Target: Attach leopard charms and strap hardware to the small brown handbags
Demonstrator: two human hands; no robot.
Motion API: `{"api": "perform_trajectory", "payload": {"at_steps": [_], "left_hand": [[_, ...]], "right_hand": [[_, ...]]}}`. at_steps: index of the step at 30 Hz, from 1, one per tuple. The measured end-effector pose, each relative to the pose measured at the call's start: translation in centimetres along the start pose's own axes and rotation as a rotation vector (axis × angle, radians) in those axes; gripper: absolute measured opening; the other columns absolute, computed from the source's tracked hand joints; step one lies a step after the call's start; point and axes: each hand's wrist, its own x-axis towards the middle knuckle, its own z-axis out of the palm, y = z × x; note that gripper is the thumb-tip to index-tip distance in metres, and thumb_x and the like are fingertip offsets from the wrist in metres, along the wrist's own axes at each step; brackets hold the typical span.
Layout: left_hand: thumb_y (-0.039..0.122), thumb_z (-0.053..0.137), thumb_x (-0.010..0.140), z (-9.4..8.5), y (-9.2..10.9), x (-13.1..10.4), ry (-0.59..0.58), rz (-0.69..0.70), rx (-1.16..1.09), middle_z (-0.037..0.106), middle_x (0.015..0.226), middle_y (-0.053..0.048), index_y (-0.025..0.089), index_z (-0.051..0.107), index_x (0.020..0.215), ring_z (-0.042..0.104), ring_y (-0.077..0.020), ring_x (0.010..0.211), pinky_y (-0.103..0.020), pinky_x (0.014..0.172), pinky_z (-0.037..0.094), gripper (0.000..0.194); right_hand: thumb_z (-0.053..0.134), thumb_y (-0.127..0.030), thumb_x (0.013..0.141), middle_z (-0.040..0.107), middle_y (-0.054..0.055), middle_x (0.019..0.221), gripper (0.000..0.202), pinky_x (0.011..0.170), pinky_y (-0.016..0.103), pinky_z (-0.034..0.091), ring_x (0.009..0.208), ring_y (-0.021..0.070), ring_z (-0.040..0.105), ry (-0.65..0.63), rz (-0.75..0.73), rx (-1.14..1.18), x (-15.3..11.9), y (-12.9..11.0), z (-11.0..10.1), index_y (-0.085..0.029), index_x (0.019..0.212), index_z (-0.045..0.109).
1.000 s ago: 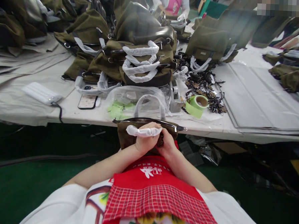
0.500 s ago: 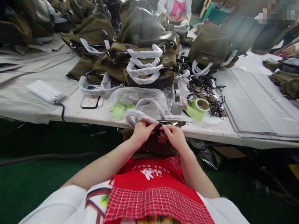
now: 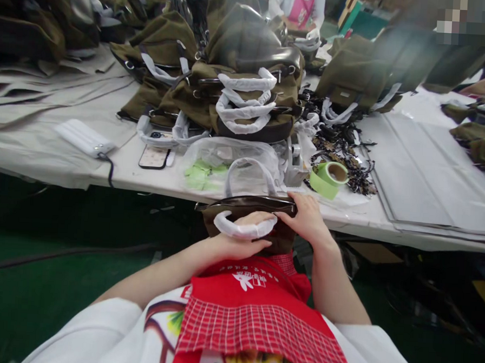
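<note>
Olive bag (image 3: 247, 206), raised since earlier frame; left grip (image 3: 239, 238) closed on wrapped handle (image 3: 244, 228); right grip (image 3: 307, 220), shifted outward, clamped on bag's top edge beside surface (image 3: 347, 208).

An olive-green bag (image 3: 249, 217) with a dark brown top edge has white-wrapped handles (image 3: 244, 229). The apron (image 3: 255, 312) is red, plain above and checked red and white below. The tape roll (image 3: 329, 178) is light green, the counter (image 3: 430, 175) pale grey-white, the floor (image 3: 38, 279) dark green
</note>
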Motion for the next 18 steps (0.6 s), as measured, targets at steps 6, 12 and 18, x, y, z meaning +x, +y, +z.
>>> {"api": "perform_trajectory", "payload": {"at_steps": [6,12,18], "left_hand": [[0.026,0.064,0.082,-2.6,-1.2,-2.5,-0.030,-0.231,-0.115,0.076,0.094,-0.005,0.021,0.069,0.110,0.072,-0.0203,0.085,-0.034,0.085,0.057,0.029],[0.034,0.061,0.084,-4.9,-4.5,-5.5,0.623,-0.402,0.257,0.072,0.092,-0.008,0.019,0.067,0.093,0.068,-0.0244,0.091,-0.038,0.087,0.054,0.018],[0.035,0.089,0.053,-5.0,-8.9,-5.7,0.502,-0.604,0.087,0.068,0.114,-0.015,0.015,0.065,0.110,0.061,-0.0358,0.112,-0.049,0.102,0.045,0.064]], "right_hand": [[0.069,-0.037,0.074,0.062,0.017,0.126,0.065,0.111,0.053,0.029,0.120,0.0371,0.054,-0.167,-0.087,-0.077,-0.1,0.5,0.4,-0.015,0.134,0.053],[0.076,-0.052,0.069,0.065,0.017,0.121,0.074,0.098,0.050,0.043,0.113,0.0368,0.058,-0.105,0.079,-0.034,-0.2,-0.4,1.7,-0.016,0.130,0.056],[0.073,-0.050,0.073,0.073,0.008,0.103,0.043,0.080,0.038,0.049,0.094,0.0285,0.066,-0.199,0.161,0.013,-0.3,-1.2,1.7,-0.020,0.105,0.069]]}}
